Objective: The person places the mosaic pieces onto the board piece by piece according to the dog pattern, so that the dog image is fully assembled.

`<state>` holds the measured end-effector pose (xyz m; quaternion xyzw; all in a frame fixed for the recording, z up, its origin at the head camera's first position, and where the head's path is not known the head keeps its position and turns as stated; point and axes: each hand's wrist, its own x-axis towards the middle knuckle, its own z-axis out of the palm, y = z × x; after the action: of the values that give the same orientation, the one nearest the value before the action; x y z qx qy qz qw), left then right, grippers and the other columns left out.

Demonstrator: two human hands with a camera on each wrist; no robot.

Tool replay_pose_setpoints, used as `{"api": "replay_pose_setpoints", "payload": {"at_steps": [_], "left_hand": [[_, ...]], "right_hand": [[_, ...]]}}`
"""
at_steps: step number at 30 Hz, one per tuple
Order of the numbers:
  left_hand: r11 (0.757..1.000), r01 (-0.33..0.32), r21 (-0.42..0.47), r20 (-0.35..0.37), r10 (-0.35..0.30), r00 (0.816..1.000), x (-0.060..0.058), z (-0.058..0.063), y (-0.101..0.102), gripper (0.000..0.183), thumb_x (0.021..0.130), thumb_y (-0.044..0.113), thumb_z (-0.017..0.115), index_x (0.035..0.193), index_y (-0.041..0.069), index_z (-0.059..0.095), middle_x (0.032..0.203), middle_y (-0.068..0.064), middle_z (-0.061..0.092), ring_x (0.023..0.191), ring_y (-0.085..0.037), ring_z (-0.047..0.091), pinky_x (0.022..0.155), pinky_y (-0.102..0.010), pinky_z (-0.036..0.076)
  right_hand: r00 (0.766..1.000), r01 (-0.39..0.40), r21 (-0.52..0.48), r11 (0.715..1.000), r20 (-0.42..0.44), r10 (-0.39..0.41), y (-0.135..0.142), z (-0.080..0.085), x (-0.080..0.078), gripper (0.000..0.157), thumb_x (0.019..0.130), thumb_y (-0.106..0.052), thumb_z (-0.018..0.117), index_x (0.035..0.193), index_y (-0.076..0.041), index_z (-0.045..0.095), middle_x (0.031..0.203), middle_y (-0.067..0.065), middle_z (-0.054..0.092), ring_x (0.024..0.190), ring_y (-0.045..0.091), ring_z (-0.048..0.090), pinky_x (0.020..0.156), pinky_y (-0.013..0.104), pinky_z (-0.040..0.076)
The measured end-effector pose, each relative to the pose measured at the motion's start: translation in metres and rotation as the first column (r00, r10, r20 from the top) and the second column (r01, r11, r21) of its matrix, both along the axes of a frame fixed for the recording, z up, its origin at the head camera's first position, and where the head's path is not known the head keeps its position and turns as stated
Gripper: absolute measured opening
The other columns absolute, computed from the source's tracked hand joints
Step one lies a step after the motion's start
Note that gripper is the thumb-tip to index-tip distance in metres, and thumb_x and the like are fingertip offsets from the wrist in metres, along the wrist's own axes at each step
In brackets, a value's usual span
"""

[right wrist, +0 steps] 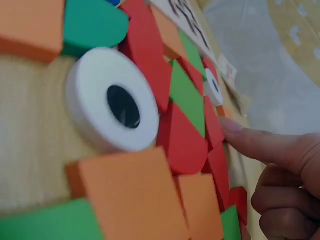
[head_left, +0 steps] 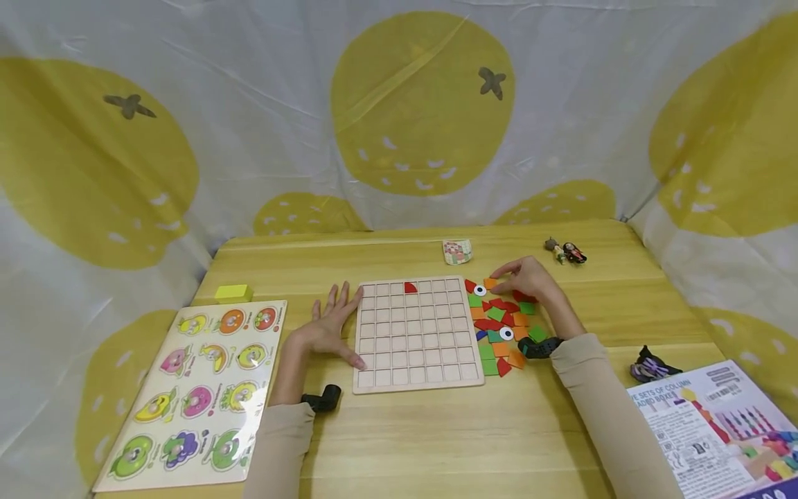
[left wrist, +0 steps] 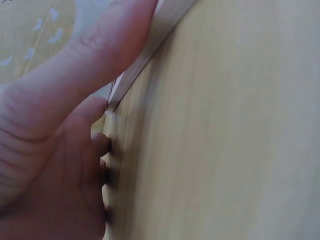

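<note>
A wooden grid board (head_left: 414, 339) lies in the middle of the table, with a red quarter-round piece (head_left: 410, 287) in its top row. My left hand (head_left: 324, 333) spreads its fingers along the board's left side, the thumb at the lower left corner. Right of the board lie several flat coloured pieces in red, green and orange. Among them are two white eye discs (head_left: 506, 334). At the far end of these pieces, my right hand (head_left: 530, 281) pinches an orange square piece (head_left: 490, 283) between thumb and fingers, beside the upper eye disc (head_left: 479, 290).
A fruit puzzle board (head_left: 206, 388) lies at the left, a yellow block (head_left: 233, 294) behind it. Beyond the grid board is a small picture card (head_left: 458, 251). Two small figurines (head_left: 566, 251) lie at the back right; a printed box (head_left: 711, 423) and a dark hair tie (head_left: 651, 366) are nearer.
</note>
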<state>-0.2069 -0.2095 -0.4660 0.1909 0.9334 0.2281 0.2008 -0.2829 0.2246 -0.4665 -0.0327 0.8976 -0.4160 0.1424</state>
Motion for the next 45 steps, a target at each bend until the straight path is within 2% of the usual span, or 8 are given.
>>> {"api": "replay_pose_setpoints", "payload": {"at_steps": [8, 18, 23, 26, 30, 35, 40, 45], "left_hand": [[1.000, -0.003, -0.023, 0.004, 0.003, 1.000, -0.001, 0.000, 0.001, 0.148, 0.048, 0.059, 0.089, 0.156, 0.023, -0.006, 0.160, -0.017, -0.021, 0.147, -0.037, -0.023, 0.113, -0.067, -0.013], [1.000, -0.001, -0.010, 0.007, 0.001, 1.000, -0.002, -0.001, -0.001, 0.149, 0.048, 0.058, 0.089, 0.156, 0.020, -0.006, 0.160, -0.018, -0.021, 0.147, -0.039, -0.023, 0.113, -0.068, -0.013], [1.000, -0.010, 0.005, 0.009, 0.010, 1.000, -0.001, -0.001, -0.004, 0.149, 0.049, 0.056, 0.090, 0.156, 0.020, -0.006, 0.160, -0.019, -0.020, 0.147, -0.040, -0.023, 0.112, -0.068, -0.013], [1.000, -0.013, 0.017, 0.012, 0.013, 1.000, 0.000, -0.001, -0.005, 0.148, 0.049, 0.055, 0.090, 0.156, 0.019, -0.006, 0.160, -0.019, -0.021, 0.147, -0.040, -0.023, 0.112, -0.069, -0.013], [1.000, -0.020, 0.019, 0.015, 0.019, 1.000, 0.001, 0.000, -0.006, 0.148, 0.049, 0.055, 0.090, 0.156, 0.019, -0.005, 0.160, -0.019, -0.021, 0.147, -0.039, -0.023, 0.112, -0.068, -0.014], [1.000, -0.018, -0.006, -0.002, 0.018, 1.000, 0.002, 0.002, -0.006, 0.148, 0.048, 0.057, 0.089, 0.156, 0.019, -0.005, 0.160, -0.019, -0.020, 0.147, -0.039, -0.022, 0.113, -0.068, -0.012], [1.000, -0.013, 0.005, -0.005, 0.013, 1.000, 0.001, 0.001, -0.002, 0.148, 0.048, 0.057, 0.089, 0.156, 0.021, -0.005, 0.160, -0.018, -0.019, 0.147, -0.038, -0.022, 0.113, -0.068, -0.013], [1.000, -0.020, 0.009, 0.004, 0.020, 1.000, 0.000, -0.002, -0.001, 0.148, 0.048, 0.057, 0.089, 0.156, 0.021, -0.005, 0.161, -0.017, -0.019, 0.147, -0.037, -0.023, 0.113, -0.068, -0.013]], "right_hand": [[0.997, 0.045, 0.041, 0.998, -0.067, -0.043, -0.009, 0.006, 0.005, 0.022, 0.082, -0.023, 0.077, 0.095, -0.005, 0.075, 0.048, -0.004, 0.040, 0.047, 0.013, 0.031, 0.049, 0.026, 0.032], [1.000, 0.015, 0.037, 0.999, -0.007, -0.014, -0.009, 0.004, 0.003, 0.033, 0.079, -0.018, 0.079, 0.109, -0.006, 0.072, 0.053, -0.006, 0.043, 0.050, 0.013, 0.032, 0.049, 0.027, 0.032], [1.000, 0.000, 0.016, 1.000, -0.011, 0.000, -0.011, 0.000, -0.001, 0.034, 0.079, -0.021, 0.080, 0.107, -0.004, 0.072, 0.078, 0.006, 0.062, 0.057, 0.015, 0.039, 0.055, 0.027, 0.036], [1.000, -0.013, 0.039, 0.999, -0.007, 0.013, -0.014, 0.000, -0.003, 0.034, 0.081, -0.022, 0.078, 0.107, -0.002, 0.071, 0.097, 0.013, 0.065, 0.068, 0.018, 0.047, 0.062, 0.027, 0.041], [0.999, -0.030, 0.022, 0.999, -0.024, 0.030, -0.022, 0.005, 0.001, 0.031, 0.085, -0.022, 0.074, 0.108, -0.002, 0.070, 0.073, 0.004, 0.054, 0.060, 0.016, 0.042, 0.056, 0.025, 0.038], [0.995, -0.086, -0.120, 0.989, -0.054, 0.080, -0.062, 0.015, 0.010, 0.023, 0.087, -0.018, 0.072, 0.106, -0.006, 0.072, 0.050, -0.004, 0.031, 0.043, 0.013, 0.026, 0.043, 0.026, 0.027], [0.989, -0.133, -0.149, 0.980, -0.089, 0.121, -0.123, 0.014, 0.012, 0.022, 0.080, -0.019, 0.079, 0.099, -0.008, 0.075, 0.052, -0.004, 0.032, 0.048, 0.013, 0.025, 0.047, 0.025, 0.025], [0.992, -0.092, -0.168, 0.982, -0.104, 0.075, -0.165, 0.005, 0.011, 0.022, 0.075, -0.015, 0.083, 0.095, -0.006, 0.077, 0.059, -0.001, 0.053, 0.048, 0.011, 0.031, 0.046, 0.023, 0.025]]}}
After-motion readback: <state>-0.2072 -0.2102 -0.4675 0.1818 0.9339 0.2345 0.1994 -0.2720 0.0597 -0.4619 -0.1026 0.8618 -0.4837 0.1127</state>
